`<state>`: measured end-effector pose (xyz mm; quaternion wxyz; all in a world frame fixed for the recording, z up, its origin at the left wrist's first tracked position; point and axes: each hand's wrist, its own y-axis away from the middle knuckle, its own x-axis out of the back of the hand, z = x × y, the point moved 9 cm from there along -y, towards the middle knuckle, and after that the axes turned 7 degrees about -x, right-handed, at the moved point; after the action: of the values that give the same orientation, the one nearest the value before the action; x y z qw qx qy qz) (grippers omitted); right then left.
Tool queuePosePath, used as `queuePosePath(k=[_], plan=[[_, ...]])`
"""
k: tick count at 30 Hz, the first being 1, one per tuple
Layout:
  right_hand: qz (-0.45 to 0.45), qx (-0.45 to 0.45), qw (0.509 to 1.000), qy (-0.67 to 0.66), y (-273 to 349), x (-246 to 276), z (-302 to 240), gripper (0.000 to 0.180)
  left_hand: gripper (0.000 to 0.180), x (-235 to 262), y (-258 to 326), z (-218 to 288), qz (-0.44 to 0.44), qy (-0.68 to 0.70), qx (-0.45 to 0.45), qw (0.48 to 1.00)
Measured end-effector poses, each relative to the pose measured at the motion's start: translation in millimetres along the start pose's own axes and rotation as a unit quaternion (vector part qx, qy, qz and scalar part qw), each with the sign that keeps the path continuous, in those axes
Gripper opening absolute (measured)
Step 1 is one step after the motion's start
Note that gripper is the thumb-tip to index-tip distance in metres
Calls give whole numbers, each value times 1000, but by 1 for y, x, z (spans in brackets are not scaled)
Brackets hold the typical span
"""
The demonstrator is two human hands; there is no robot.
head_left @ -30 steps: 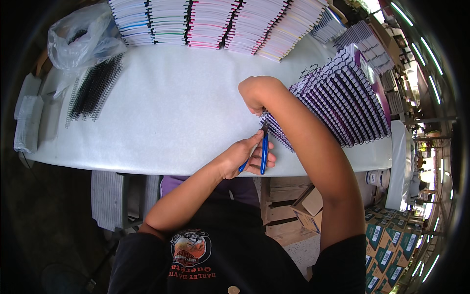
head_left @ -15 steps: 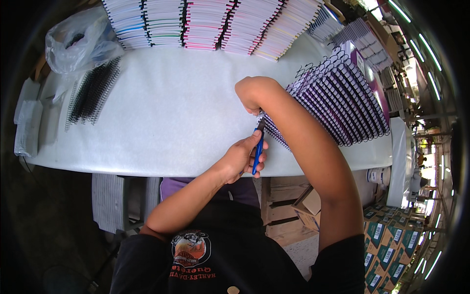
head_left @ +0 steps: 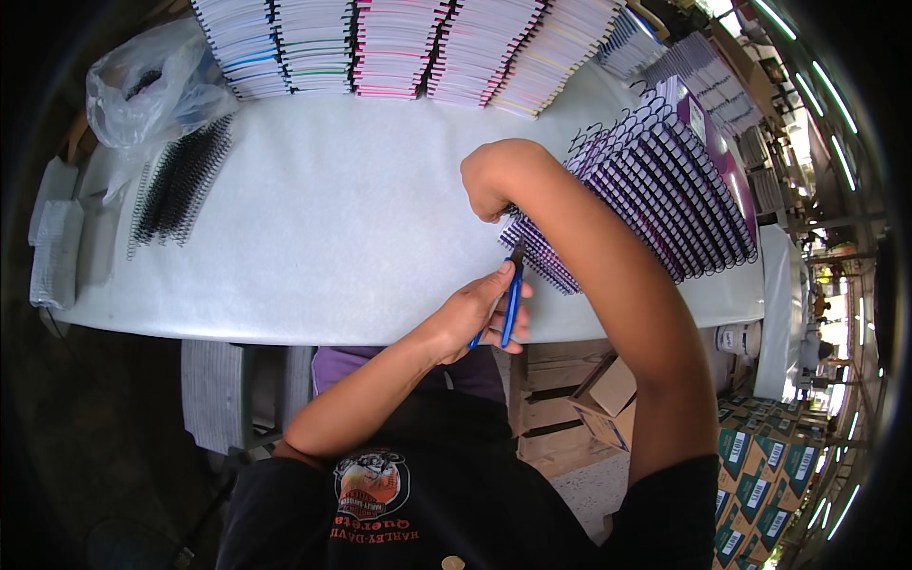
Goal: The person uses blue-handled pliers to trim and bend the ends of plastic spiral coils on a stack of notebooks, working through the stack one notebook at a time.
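Observation:
My left hand (head_left: pixel 480 309) grips a pair of blue-handled cutting pliers (head_left: pixel 514 299). The handles are spread, and the dark jaws sit against the black coil edges of a low pile of spiral-bound notebooks (head_left: pixel 543 255). At the far left corner of that pile, my right hand (head_left: pixel 491 180) is bent down with its fingers curled round the notebook end; the fingertips are mostly hidden. My right forearm crosses over the pile and covers part of it. Just beyond the forearm rises a tall stack of purple-covered spiral notebooks (head_left: pixel 655 190), coils facing me.
Tall rows of bound paper blocks (head_left: pixel 404 47) line the table's far edge. Loose black coils (head_left: pixel 180 185) lie at the left beside a clear plastic bag (head_left: pixel 157 85). Wrapped white bundles (head_left: pixel 57 242) stand at the left edge of the white table (head_left: pixel 313 209). Cartons (head_left: pixel 760 484) are stacked lower right.
The plier handles have spread apart, and the left hand has shifted slightly right and nearer me along the coils. More of the low notebook pile shows. The right hand has barely moved.

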<state>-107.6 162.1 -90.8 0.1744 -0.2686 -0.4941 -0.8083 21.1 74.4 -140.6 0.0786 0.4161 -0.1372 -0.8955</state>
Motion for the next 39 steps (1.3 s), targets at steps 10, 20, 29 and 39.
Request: queuePosePath(k=[10, 20, 29, 39], plan=[[-4, 22, 998, 56, 14, 5, 7, 23, 55, -6, -14, 8, -143, 177, -37, 973], [-26, 49, 998, 2, 13, 5, 7, 16, 55, -11, -2, 13, -11, 90, -6, 996], [-31, 58, 998, -12, 12, 3, 10, 16, 55, -7, -1, 12, -24, -4, -18, 1000], [-18, 84, 996, -19, 19, 11, 8, 17, 58, -9, -4, 22, -39, 40, -40, 998]])
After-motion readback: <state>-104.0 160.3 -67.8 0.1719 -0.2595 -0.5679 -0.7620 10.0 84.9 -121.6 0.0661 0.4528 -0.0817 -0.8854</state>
